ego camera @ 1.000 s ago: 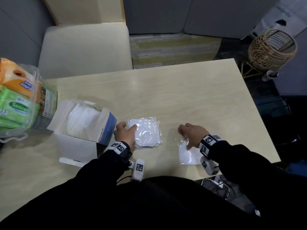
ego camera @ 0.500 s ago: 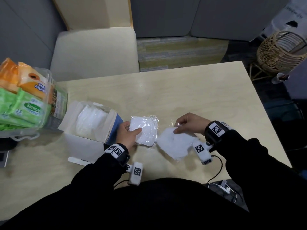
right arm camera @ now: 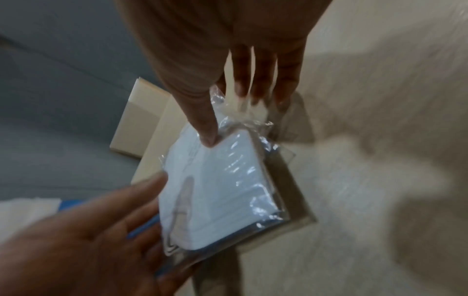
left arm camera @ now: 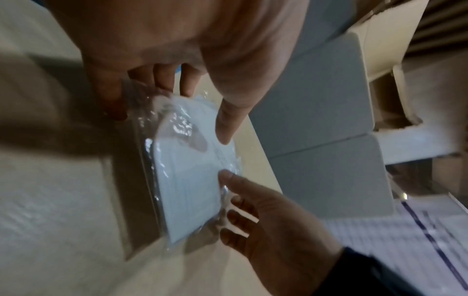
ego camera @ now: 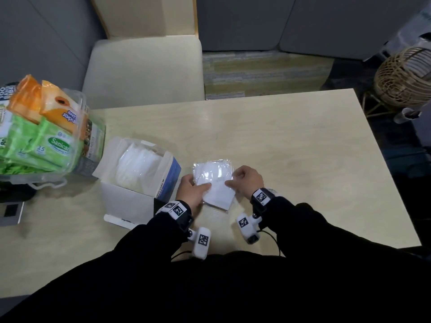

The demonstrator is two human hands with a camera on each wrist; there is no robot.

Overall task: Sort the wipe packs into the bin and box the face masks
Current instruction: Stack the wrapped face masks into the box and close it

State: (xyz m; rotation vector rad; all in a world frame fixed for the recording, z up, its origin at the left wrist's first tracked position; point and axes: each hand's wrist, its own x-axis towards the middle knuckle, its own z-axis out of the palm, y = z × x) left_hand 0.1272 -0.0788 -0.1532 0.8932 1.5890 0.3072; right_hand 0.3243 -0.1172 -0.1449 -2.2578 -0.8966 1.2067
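A: Judging by the clear bin [ego camera: 92, 145] at the desk's [ego camera: 291, 145] left edge, the wipe packs [ego camera: 44, 141] look sorted: green and orange ones are piled inside, and none lies loose on the desk.

B: And the masks?

A: Partly done. The open box [ego camera: 130, 197] already holds a white stack. Two bagged face masks [ego camera: 215, 183] remain outside, overlapped just right of the box.

B: Who has hold of them?

A: Both hands. The left hand [ego camera: 192, 191] has its grip closed on their left edge, thumb on top; the right hand [ego camera: 247, 179] pinches the right edge, thumb on top, fingers beneath.

B: What's left?

A: Probably carrying that pair into the box. No other loose masks show.
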